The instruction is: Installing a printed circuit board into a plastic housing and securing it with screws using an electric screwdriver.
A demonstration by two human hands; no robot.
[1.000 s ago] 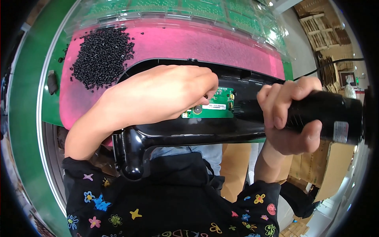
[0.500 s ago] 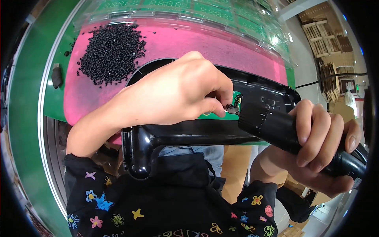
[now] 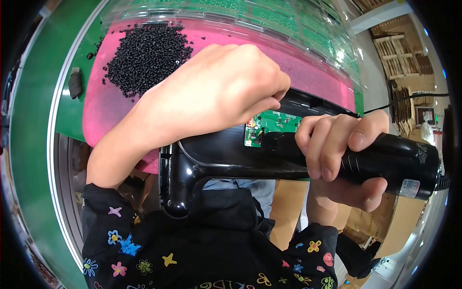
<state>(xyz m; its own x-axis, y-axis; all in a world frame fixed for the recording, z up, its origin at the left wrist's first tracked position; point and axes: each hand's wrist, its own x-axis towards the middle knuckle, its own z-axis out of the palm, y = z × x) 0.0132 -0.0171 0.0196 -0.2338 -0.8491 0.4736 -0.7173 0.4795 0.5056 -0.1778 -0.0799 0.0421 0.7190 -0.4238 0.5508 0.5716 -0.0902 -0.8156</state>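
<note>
My right hand point(image 3: 337, 149) is wrapped round the body of a black electric screwdriver point(image 3: 404, 161). Its front end points left and reaches down to the lower left part of a green circuit board point(image 3: 284, 121). The board lies in a long, glossy black plastic housing point(image 3: 231, 163), whose rounded leg sticks out toward me. Above the board's far left edge, my left hand point(image 3: 236, 82) is closed with the fingers curled in. Whatever the fingertips hold, if anything, is hidden.
A heap of small black screws point(image 3: 147, 58) lies on the pink mat point(image 3: 103, 118) at the far left. Clear plastic trays of green boards point(image 3: 269, 17) stand behind the mat. A small dark object point(image 3: 75, 84) rests on the green table point(image 3: 33, 96). Cardboard point(image 3: 409, 216) stands at lower right.
The screwdriver has swung left and its front end is now down at the board. My left hand has moved up and away from it. The small screws at its fingertips no longer show.
</note>
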